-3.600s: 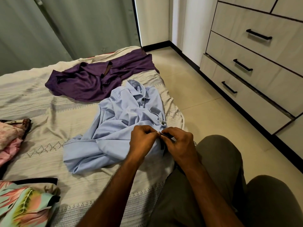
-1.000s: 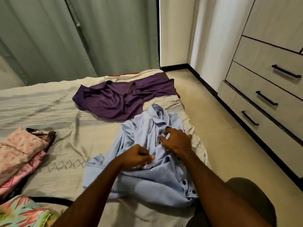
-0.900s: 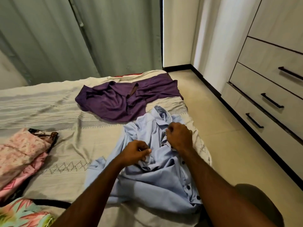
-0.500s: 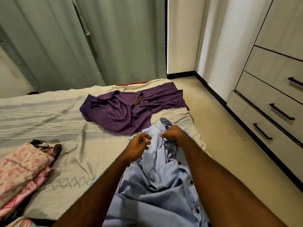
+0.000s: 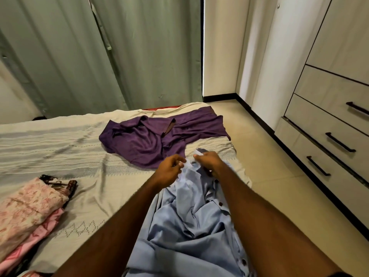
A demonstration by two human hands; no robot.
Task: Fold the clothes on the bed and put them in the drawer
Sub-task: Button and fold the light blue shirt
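Both hands are up at the collar end of the blue shirt [image 5: 191, 222], which lies crumpled on the bed [image 5: 65, 148] near its right edge and runs down toward the camera with the dark buttons showing along its right side. The left hand [image 5: 169, 170] has its fingers curled and is pinching a bit of the light fabric near the collar, and the right hand [image 5: 208, 161] is doing the same just beside it, fingertips nipping the cloth, so the two hands sit close together with a small gap between them. Just past them a purple shirt [image 5: 159, 140] lies spread out and rumpled, near the far end of the bed. Over on the left edge there's a pink pile [image 5: 26, 212] of folded clothes. The drawers [image 5: 329, 140] are on the right across the floor, all closed, black handles on each. Green curtain [image 5: 111, 52] hangs behind the bed.
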